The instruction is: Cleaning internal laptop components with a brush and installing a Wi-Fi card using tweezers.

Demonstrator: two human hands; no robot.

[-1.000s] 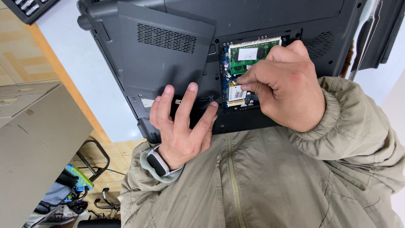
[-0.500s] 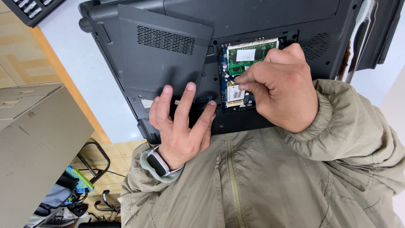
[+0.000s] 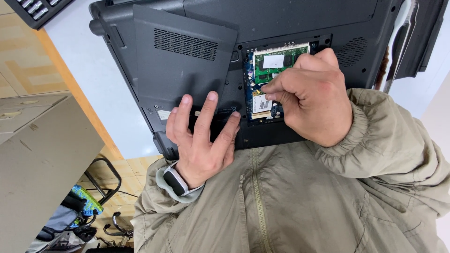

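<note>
A pale grey-white tabletop with a wooden edge (image 3: 84,89) carries a dark grey plastic laptop turned bottom-up (image 3: 197,56), its near edge just in front of the person's olive-green zip jacket (image 3: 281,201). The left hand (image 3: 201,136) lies flat on the laptop's underside with fingers spread, gripping nothing, beside a wide vented cover panel (image 3: 187,61). The right hand (image 3: 309,100) is curled over an open compartment, thumb and forefinger pinched narrowly at a small gold-and-white card on a blue circuit board (image 3: 261,104); I cannot tell whether it is actually gripped. A green memory module with a white label (image 3: 274,63) sits just above it in the same compartment. A smartwatch with a pale band (image 3: 174,182) circles the left wrist. A black keyboard corner (image 3: 37,9) shows top left.
</note>
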